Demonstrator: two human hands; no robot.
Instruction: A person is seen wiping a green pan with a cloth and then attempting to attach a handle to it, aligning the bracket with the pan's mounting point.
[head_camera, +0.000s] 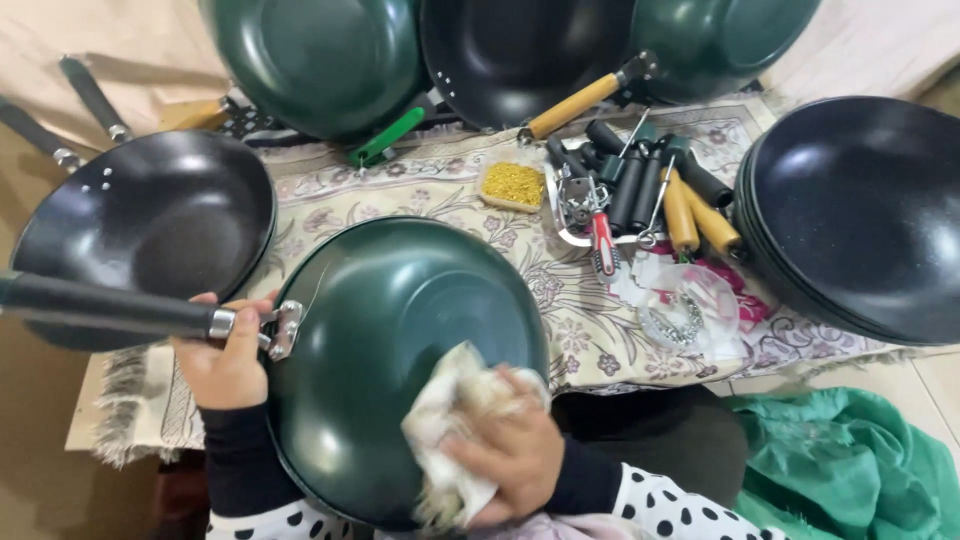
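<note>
A dark green wok (395, 330) lies bottom-up in my lap, its black handle (110, 307) pointing left. My left hand (225, 360) grips the wok at the metal bracket where the handle joins the rim. My right hand (510, 450) presses a crumpled whitish cloth (450, 420) against the wok's green underside near its lower right edge.
A black wok (160, 215) sits at the left. Green and black woks (320, 60) lean at the back, and a stack of black woks (860, 210) stands at the right. On the patterned mat (440, 185) lie loose handles (660, 185), a red-handled tool (603, 240), a tray of gold pieces (513, 184) and a clear bag (690, 305). Green fabric (850, 460) lies at the lower right.
</note>
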